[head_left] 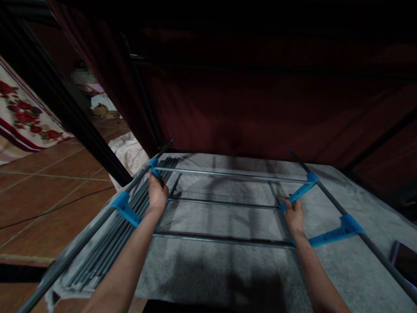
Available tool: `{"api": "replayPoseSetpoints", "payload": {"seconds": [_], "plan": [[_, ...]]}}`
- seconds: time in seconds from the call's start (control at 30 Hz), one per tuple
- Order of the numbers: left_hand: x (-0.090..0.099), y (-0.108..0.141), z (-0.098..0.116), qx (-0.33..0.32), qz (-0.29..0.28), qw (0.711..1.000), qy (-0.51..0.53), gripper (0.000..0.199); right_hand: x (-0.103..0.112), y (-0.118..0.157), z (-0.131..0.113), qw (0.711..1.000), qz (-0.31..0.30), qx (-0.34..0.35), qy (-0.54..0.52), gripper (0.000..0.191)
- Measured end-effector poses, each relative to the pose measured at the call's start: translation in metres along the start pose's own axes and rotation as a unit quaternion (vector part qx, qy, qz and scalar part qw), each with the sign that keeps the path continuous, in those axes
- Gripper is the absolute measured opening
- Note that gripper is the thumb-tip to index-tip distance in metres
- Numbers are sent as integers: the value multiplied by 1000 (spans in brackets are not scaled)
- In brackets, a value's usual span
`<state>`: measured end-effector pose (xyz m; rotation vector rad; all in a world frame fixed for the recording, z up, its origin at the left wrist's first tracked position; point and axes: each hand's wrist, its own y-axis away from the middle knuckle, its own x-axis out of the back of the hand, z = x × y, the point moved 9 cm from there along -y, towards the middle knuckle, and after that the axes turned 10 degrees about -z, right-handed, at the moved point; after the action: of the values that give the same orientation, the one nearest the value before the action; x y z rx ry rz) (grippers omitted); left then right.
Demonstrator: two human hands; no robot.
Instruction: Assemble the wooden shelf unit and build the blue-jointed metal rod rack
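Note:
A frame of grey metal tubes (228, 175) joined by blue plastic brackets stands over the grey cloth. My left hand (158, 191) is closed round the far left blue bracket (155, 170), just under the upper tube. On the other side, my right hand (295, 213) grips the far right blue bracket (301, 190) near its lower end. Closer to me are a near left blue bracket (126, 209) and a near right blue bracket (337, 232), neither of them held. Two lower crossbars run between the sides.
Several loose grey tubes (120, 234) lie bundled at the left on the cloth-covered surface (208, 269). A dark flat object (405, 261) rests at the right edge. Behind hangs a dark red curtain (234, 104); a black post (87, 130) slants at the left above the tiled floor (48, 195).

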<state>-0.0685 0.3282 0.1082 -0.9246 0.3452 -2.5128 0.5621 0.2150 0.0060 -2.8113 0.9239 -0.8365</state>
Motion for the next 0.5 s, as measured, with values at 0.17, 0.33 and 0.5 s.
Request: {"api": "replayPoseSetpoints", "payload": {"seconds": [0.17, 0.33, 0.5], "plan": [[-2, 2, 2, 16, -16, 996, -87, 67, 1, 0, -2, 1000, 8, 10, -4, 41], [1, -8, 8, 17, -24, 996, -82, 66, 2, -17, -16, 1000, 14, 18, -17, 37], [0, -26, 18, 12, 10, 999, -30, 63, 0, -37, -28, 1000, 17, 12, -17, 36]]}}
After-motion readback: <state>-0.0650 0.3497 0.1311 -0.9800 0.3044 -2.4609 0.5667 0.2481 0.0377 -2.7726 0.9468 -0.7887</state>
